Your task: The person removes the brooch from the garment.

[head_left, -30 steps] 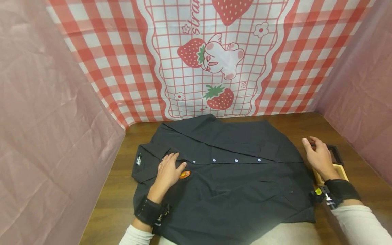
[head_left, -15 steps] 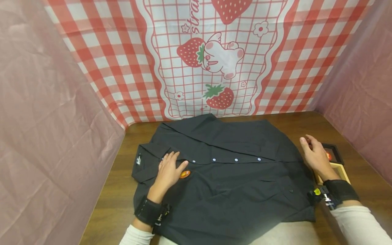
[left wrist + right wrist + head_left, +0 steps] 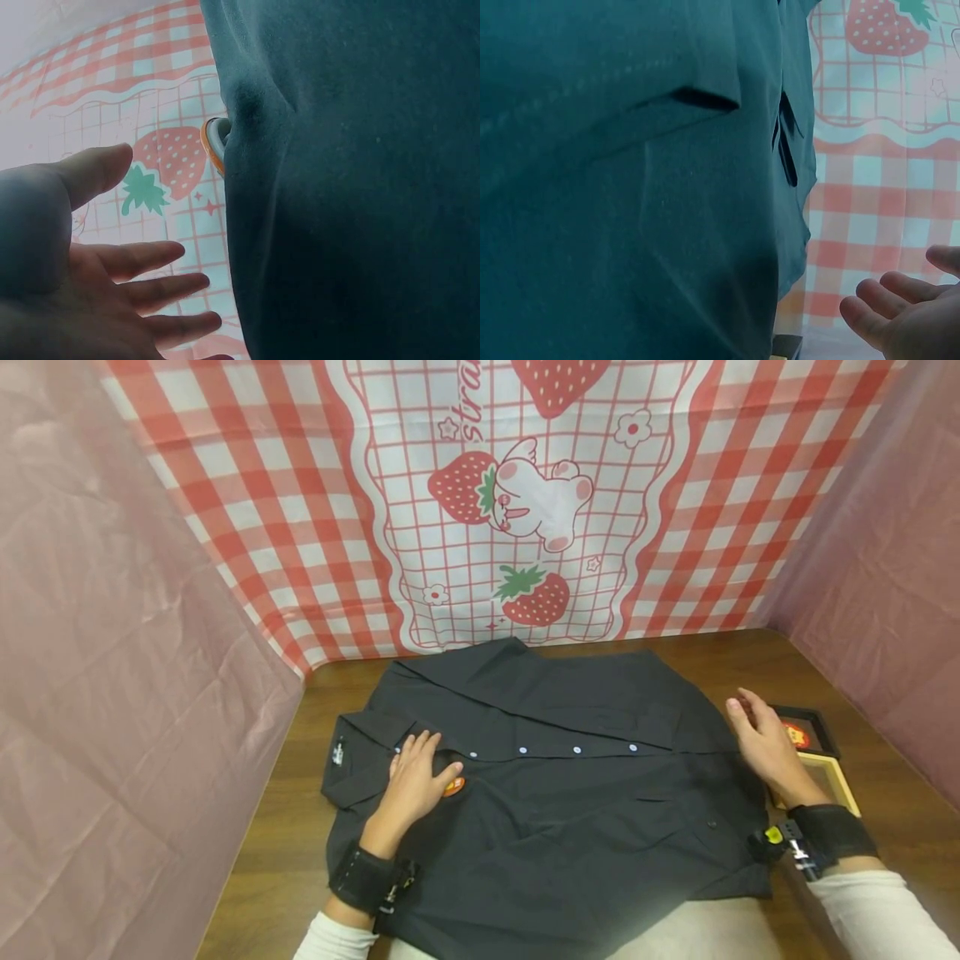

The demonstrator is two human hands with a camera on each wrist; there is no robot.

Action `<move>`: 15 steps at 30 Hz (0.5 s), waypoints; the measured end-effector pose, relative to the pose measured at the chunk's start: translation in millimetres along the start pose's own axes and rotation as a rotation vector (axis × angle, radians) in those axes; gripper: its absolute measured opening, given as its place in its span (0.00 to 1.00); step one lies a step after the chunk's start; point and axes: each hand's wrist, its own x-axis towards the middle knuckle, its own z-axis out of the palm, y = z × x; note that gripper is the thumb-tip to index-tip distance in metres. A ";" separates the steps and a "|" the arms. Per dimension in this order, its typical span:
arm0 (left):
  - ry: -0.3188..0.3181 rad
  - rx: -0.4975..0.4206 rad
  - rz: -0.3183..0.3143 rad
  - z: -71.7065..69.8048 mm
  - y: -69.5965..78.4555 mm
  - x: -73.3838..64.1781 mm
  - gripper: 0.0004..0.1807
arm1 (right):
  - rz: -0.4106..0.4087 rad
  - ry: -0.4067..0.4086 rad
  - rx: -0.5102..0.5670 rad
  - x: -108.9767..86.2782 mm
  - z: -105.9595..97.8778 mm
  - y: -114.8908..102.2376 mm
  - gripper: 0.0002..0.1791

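A dark button-up shirt (image 3: pixel 570 835) lies spread on the table, its collar to the left and pale buttons along the front. On its upper chest sits a round orange badge (image 3: pixel 454 787), seen edge-on as an orange badge (image 3: pixel 214 142) in the left wrist view. My left hand (image 3: pixel 412 781) hovers beside the badge, fingers extended and apart from the fabric. Off the shirt's right edge, my right hand (image 3: pixel 765 743) hangs in the air with loosely bent fingers, holding nothing. It partly covers the two boxes there.
A black tray (image 3: pixel 827 739) at the right holds a red-and-yellow round badge (image 3: pixel 797 735). A pale yellow wooden box (image 3: pixel 843 785) stands in front of it. Pink cloth walls (image 3: pixel 862 552) flank the table (image 3: pixel 262 852), and a strawberry-print cloth (image 3: pixel 536 602) hangs behind.
My right hand has drifted slightly left and up, uncovering more of the black tray and its badge. The left hand stays nearly still, and the view has shifted slightly.
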 end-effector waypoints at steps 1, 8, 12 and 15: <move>0.002 -0.005 0.003 0.0 0.0 0.1 0.35 | 0.004 -0.002 0.006 -0.7 0.6 -0.9 0.36; 0.018 -0.030 0.007 0.3 1.8 0.8 0.34 | 0.014 -0.002 0.027 -0.1 5.6 -8.8 0.38; 0.017 -0.024 -0.004 -1.7 1.9 0.6 0.34 | 0.011 -0.002 0.026 1.0 7.3 -14.8 0.38; 0.017 -0.014 -0.012 -3.5 1.3 0.7 0.34 | -0.005 -0.006 0.020 1.3 9.0 -20.3 0.37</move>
